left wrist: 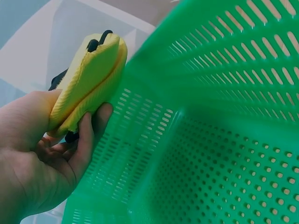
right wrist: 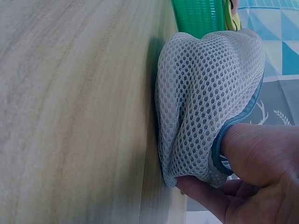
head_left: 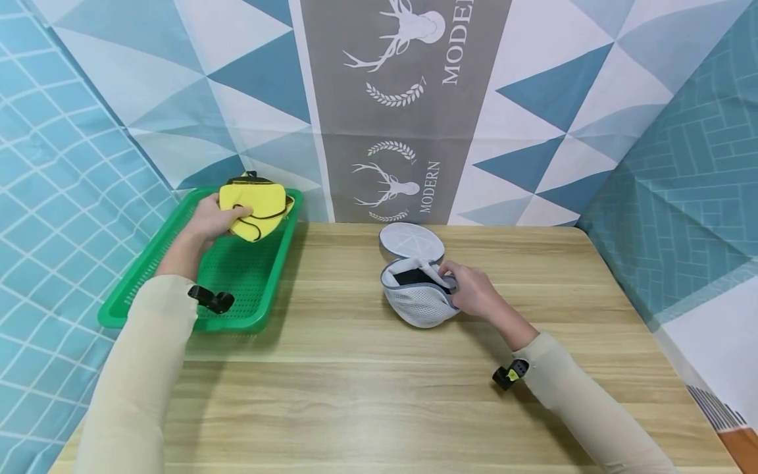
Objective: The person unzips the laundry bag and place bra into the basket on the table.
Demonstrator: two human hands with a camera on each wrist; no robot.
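Note:
Over the far end of a green plastic basket (head_left: 290, 230), my left hand (head_left: 210, 218) grips a small yellow fabric bag (head_left: 254, 201) with black trim and a black cord. The left wrist view shows the yellow bag (left wrist: 91, 79) edge-on between thumb and fingers. My right hand (head_left: 470, 289) pinches the rim of a grey-white mesh laundry bag (head_left: 420, 309) on the table. Its round lid (head_left: 412, 242) is flipped back, and something black (head_left: 414, 277) shows inside. In the right wrist view the mesh side (right wrist: 210, 88) bulges, with the thumb inside the blue-grey edging.
The basket stands at the left on a wood-grain table (head_left: 355, 395), against a tiled-pattern blue side sheet (head_left: 53, 197). Behind the table hangs a patterned backdrop (head_left: 403, 118) with deer motifs. Another blue sheet (head_left: 681, 197) borders the right side.

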